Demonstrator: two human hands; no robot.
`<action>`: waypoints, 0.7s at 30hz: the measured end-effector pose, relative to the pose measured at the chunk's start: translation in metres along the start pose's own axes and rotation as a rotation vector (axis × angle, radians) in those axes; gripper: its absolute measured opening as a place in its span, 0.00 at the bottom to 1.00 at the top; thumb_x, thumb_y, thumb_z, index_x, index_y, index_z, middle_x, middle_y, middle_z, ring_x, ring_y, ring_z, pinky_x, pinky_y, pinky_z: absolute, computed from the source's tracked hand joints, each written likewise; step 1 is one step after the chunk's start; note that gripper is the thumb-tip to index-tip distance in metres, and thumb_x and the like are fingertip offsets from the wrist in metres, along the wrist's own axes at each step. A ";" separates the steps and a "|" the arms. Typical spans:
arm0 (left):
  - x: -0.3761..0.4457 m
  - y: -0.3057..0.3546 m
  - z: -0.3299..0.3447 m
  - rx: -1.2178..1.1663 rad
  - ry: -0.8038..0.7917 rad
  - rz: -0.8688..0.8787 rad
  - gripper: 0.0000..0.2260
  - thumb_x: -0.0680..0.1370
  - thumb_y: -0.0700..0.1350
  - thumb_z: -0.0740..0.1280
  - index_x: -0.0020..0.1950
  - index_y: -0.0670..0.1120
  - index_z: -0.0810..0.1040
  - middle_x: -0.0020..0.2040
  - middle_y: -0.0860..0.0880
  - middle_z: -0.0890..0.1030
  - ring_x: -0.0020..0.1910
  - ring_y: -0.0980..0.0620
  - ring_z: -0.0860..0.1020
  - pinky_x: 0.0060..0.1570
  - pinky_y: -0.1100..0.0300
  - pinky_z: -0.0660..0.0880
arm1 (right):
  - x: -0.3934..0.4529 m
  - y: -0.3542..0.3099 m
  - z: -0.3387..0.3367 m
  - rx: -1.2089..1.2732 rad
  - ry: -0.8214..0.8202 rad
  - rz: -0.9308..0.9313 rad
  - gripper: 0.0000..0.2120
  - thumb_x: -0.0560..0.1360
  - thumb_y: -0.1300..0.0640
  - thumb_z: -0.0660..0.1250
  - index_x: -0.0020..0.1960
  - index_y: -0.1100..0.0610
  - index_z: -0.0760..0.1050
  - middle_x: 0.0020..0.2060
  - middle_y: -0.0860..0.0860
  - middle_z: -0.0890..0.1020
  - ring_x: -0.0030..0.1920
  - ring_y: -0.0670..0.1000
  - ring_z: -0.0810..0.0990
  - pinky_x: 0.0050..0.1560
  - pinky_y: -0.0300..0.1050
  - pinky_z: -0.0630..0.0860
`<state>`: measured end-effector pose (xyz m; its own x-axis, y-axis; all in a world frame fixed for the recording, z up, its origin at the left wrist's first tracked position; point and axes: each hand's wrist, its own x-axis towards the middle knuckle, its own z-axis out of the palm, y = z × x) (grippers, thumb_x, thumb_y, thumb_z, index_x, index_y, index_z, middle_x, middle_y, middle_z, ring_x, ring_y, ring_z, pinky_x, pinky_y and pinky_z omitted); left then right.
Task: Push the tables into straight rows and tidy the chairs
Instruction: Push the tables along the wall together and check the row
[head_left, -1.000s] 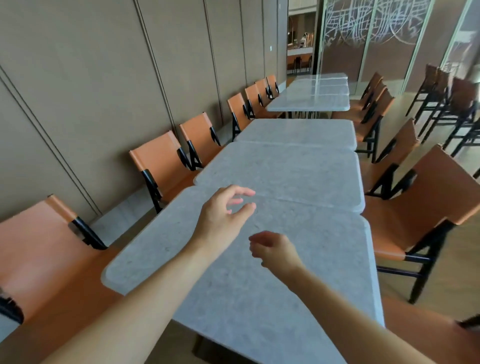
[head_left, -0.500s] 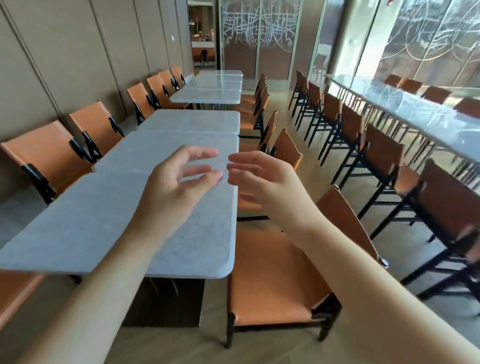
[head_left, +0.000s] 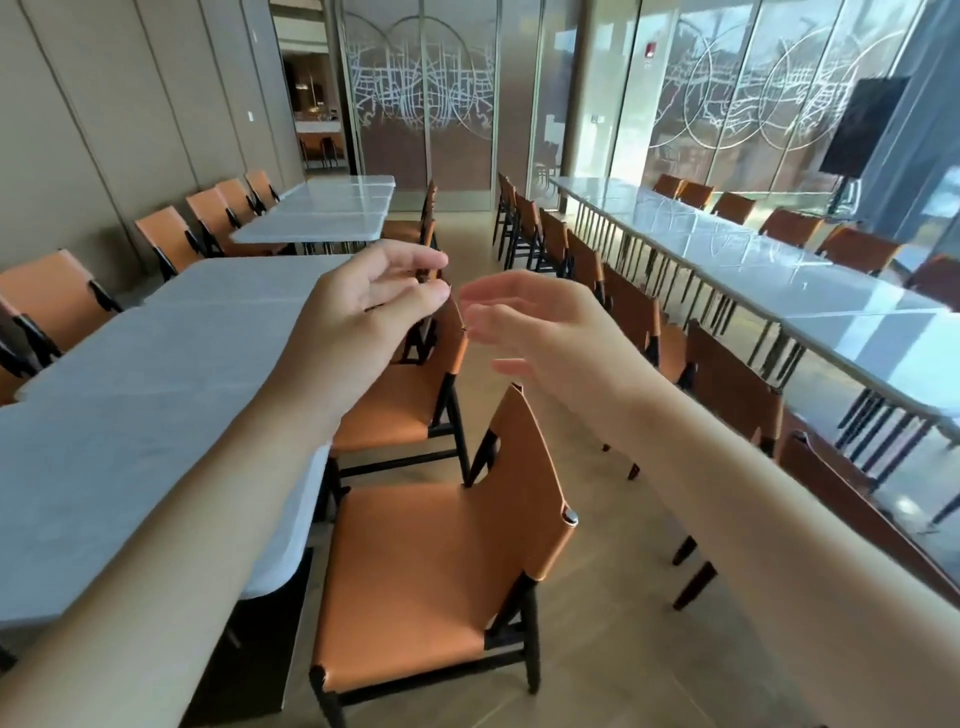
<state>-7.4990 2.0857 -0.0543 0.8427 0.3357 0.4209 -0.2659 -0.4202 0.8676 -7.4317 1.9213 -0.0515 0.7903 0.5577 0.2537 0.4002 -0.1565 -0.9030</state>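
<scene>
fingers (head_left: 426, 296) now above chair (head_left: 431, 566)

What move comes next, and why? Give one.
Probably lower the right hand onto the backrest of the nearest chair and push it in. Both hands are empty, the left hand too, and that chair sits angled out from the table.

We raise both hands, the left hand (head_left: 358, 317) and right hand (head_left: 545, 338), empty with fingers loosely spread, above an orange chair (head_left: 431, 566) drawn up beside the grey stone table (head_left: 130, 395); a long table (head_left: 753, 265) lined with chairs runs along the glazed wall (head_left: 727, 93).
</scene>
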 end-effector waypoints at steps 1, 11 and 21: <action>0.008 0.001 0.022 -0.018 0.008 -0.004 0.06 0.78 0.50 0.70 0.54 0.59 0.82 0.52 0.64 0.82 0.53 0.69 0.78 0.64 0.60 0.72 | 0.000 0.007 -0.024 -0.010 0.007 -0.001 0.11 0.79 0.54 0.68 0.61 0.51 0.81 0.51 0.45 0.86 0.53 0.44 0.84 0.58 0.49 0.81; 0.069 -0.020 0.206 -0.077 -0.008 -0.082 0.07 0.82 0.50 0.66 0.53 0.58 0.83 0.50 0.66 0.84 0.54 0.74 0.77 0.56 0.64 0.69 | 0.035 0.080 -0.185 -0.033 -0.025 0.040 0.09 0.80 0.55 0.67 0.59 0.51 0.80 0.50 0.45 0.85 0.52 0.45 0.84 0.55 0.44 0.82; 0.141 -0.086 0.248 0.035 0.088 -0.217 0.07 0.82 0.47 0.66 0.51 0.55 0.84 0.49 0.69 0.82 0.53 0.73 0.77 0.62 0.62 0.72 | 0.142 0.163 -0.234 -0.011 -0.184 0.032 0.09 0.81 0.53 0.65 0.59 0.45 0.81 0.51 0.40 0.84 0.52 0.38 0.83 0.51 0.37 0.81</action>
<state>-7.2409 1.9600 -0.1349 0.8340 0.4926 0.2485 -0.0656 -0.3587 0.9312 -7.1459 1.7839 -0.0818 0.7046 0.6921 0.1565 0.3822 -0.1844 -0.9055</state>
